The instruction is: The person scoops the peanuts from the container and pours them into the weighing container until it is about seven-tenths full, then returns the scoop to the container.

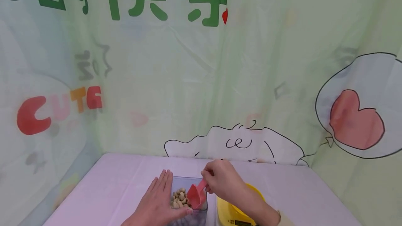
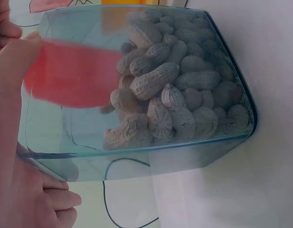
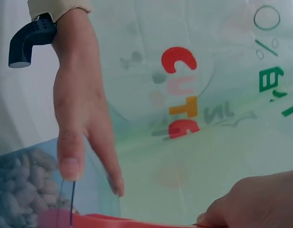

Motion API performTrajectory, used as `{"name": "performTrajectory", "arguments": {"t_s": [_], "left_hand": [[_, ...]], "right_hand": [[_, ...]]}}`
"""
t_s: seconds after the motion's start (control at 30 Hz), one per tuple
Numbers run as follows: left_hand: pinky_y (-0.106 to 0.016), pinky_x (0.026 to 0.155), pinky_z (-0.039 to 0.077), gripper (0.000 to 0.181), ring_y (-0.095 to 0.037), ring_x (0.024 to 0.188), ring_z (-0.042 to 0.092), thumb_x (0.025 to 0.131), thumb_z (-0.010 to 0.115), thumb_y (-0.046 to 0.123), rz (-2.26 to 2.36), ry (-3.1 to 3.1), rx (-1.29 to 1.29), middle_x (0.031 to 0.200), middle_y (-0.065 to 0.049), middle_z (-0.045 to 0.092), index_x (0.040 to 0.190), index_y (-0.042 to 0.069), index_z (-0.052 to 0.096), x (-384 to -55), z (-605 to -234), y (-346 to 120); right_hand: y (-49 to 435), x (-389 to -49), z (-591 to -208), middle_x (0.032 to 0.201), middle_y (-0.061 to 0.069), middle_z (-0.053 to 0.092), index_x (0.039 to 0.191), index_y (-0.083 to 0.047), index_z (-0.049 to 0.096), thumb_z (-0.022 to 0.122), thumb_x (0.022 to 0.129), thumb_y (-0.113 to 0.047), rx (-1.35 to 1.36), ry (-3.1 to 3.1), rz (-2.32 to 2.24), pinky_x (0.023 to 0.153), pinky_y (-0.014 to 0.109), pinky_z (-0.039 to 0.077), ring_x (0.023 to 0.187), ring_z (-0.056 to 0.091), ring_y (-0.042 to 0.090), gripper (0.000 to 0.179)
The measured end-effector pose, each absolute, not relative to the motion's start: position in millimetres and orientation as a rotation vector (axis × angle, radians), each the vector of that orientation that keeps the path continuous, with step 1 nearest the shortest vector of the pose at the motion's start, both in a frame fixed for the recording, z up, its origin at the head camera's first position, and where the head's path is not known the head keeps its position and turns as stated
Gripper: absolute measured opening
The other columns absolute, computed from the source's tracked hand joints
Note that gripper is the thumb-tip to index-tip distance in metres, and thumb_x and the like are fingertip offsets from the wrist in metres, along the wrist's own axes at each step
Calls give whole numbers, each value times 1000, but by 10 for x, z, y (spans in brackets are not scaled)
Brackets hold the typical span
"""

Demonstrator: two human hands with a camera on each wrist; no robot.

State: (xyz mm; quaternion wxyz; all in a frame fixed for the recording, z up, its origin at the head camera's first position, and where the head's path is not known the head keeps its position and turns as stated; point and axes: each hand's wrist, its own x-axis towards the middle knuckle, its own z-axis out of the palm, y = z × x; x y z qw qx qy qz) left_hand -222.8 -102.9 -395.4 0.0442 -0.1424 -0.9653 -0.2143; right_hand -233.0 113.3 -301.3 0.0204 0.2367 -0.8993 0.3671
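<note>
the person's right hand (image 1: 220,177) pinches the pink scoop (image 1: 195,197) by its handle, and the scoop's head is inside the mouth of the clear container (image 1: 185,181), by the peanuts (image 1: 180,197); from here i can't tell whether it carries any. the left hand (image 1: 158,198) lies straight-fingered along the container's left wall, thumb across the near rim. i'd judge the scoop light, stiff and fairly smooth, so the handle is the place to grip. the shells look dry and rough, probably brittle under a squeeze. the container seems slick-walled, best steadied at a corner. a yellow scale (image 1: 224,212) stands beside it on the tabletop (image 1: 103,187).
</note>
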Motion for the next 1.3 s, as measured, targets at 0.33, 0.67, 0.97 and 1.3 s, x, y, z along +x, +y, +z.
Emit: {"name": "performTrajectory", "arguments": {"t_s": [0.33,0.67,0.97,1.3], "left_hand": [[-59,122,20,127,-35,153,20,72,51,89,-680,-2971,-412,163,-20,24,155,-3,25,-2237,-3968,-1019],[-59,122,20,128,-35,153,20,71,48,92,-662,-2938,-419,162,-20,25,154,-4,26,-2214,-3980,-998],[-58,122,20,129,-35,153,19,71,47,92,-655,-2926,-430,162,-21,25,154,-4,26,-2205,-3975,-999],[-57,122,21,128,-35,153,20,72,48,90,-624,-2926,-465,162,-21,25,153,-6,26,-2203,-3960,-1011]], "right_hand": [[977,-2228,-3004,59,-5,60,77,-5,73,64,91,-3,852,-2729,816,49,13,47,47,50,1,17],[1094,-2378,-3092,61,5,67,81,3,73,59,94,-2,759,-2868,1324,50,28,58,49,68,18,19],[1148,-2383,-3135,65,10,71,87,3,74,55,96,-6,652,-2914,1563,55,33,60,58,72,25,23],[1076,-2301,-3236,66,9,69,87,3,71,51,97,-3,641,-2840,1605,56,33,61,57,71,23,23]]}}
